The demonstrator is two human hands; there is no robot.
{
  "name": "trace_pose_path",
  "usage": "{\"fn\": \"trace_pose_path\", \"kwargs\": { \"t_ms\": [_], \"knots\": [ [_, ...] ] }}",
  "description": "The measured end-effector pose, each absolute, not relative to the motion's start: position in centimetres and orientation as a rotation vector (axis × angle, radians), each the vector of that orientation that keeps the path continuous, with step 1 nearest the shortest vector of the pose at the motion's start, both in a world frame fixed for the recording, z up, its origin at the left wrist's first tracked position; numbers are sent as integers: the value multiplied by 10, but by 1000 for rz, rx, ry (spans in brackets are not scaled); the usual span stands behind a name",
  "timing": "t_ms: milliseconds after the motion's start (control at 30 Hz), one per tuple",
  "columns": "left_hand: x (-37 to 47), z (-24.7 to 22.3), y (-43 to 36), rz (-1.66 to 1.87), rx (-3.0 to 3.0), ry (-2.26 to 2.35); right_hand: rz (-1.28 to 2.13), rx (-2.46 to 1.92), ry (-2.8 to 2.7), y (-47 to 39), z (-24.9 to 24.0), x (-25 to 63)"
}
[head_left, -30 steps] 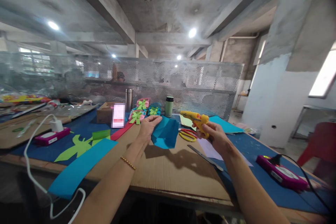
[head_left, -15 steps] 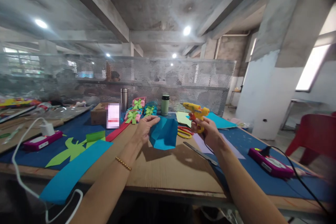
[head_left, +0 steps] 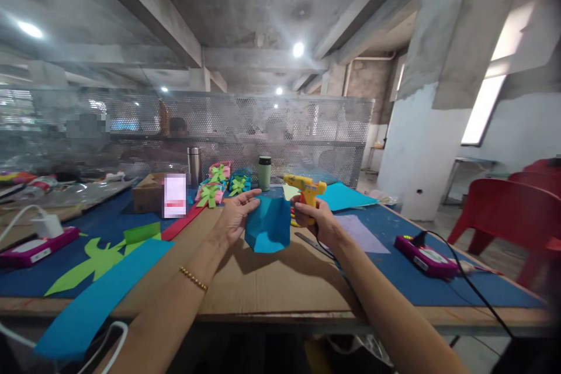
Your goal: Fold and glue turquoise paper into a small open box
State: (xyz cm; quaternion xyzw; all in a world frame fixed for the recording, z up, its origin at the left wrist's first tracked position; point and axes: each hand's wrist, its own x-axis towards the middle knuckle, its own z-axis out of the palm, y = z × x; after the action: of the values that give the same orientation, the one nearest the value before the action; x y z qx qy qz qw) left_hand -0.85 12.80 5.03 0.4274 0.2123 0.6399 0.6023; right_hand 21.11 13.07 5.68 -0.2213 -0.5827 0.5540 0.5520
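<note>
Between finger and thumb, my left hand (head_left: 236, 216) pinches the left edge of a folded blue paper piece (head_left: 268, 228), shaped like a small open box or bag. It is held just above a brown cardboard sheet (head_left: 272, 286). My right hand (head_left: 319, 217) grips a yellow hot glue gun (head_left: 309, 187), its nozzle pointing left above the blue paper's top edge. Whether the nozzle touches the paper I cannot tell. Under my right hand lies a grey metal ruler-like strip (head_left: 309, 241), partly hidden. Yellow-handled scissors (head_left: 295, 222) are mostly covered by the hand and paper.
Left lie a blue paper strip (head_left: 100, 298) and green paper cutouts (head_left: 99, 257). Finished-looking bow-topped paper boxes (head_left: 219, 172), a green bottle (head_left: 264, 174), a steel flask (head_left: 193, 166) and a carton (head_left: 146, 194) stand behind. Purple power strips (head_left: 427, 257) with cables sit at both sides.
The glue gun in my right hand has moved left, from beside the blue paper to over its top edge. My left hand still holds the paper. The view has turned slightly right.
</note>
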Motion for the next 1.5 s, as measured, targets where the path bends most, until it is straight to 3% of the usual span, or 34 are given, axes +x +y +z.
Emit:
{"fn": "trace_pose_path", "kwargs": {
  "t_ms": [733, 1500],
  "knots": [
    [-15, 39, 143, 1458, 1012, 594, 1384, -547, -1460, 134, 51, 211],
    [-9, 23, 149, 1465, 1225, 778, 1204, -860, -1449, 136, 44, 203]
  ]
}}
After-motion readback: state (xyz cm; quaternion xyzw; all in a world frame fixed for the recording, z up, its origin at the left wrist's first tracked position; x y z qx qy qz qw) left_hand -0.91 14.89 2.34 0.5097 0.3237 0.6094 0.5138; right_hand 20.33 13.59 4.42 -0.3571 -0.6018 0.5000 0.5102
